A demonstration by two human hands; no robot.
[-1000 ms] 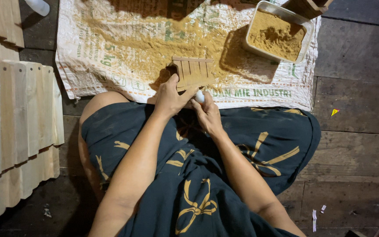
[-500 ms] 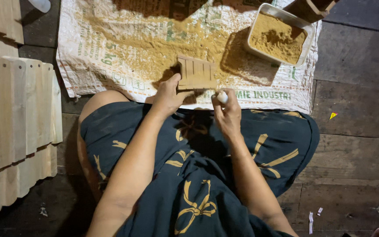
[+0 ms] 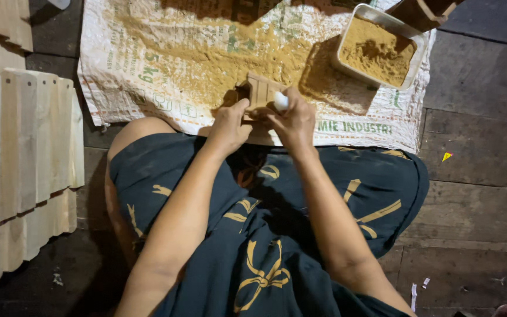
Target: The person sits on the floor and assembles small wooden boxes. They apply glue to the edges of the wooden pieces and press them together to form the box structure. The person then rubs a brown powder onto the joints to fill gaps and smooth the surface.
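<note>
- Left hand (image 3: 229, 124): fingers curled and pressed onto the near left corner of a small slotted wooden block (image 3: 261, 92), steadying it flat on the sack.
- Right hand (image 3: 291, 120): fingers pinched around a small white tool (image 3: 280, 101), its tip resting on the block's near right edge; what kind of tool it is cannot be told.
- Slotted wooden block: lies at the near edge of a printed woven sack (image 3: 148, 70), just beyond the person's knees. Its slots show as dark grooves; whether they are packed with powder or bare is too small to judge.
- Tan powder (image 3: 218, 53): spread loosely over the middle of the sack, around and behind the block, which suggests the work with powder is well under way.
- Metal tray (image 3: 377, 50): at the far right corner of the sack, heaped with the same powder, so a good supply is left.
- Pale wooden slats (image 3: 24, 141): laid in overlapping rows on the plank floor (image 3: 476, 147) to the person's left, well apart from the block; whether they are finished or waiting pieces cannot be told.
- Judged stage: one block in hand, mid-working.
</note>
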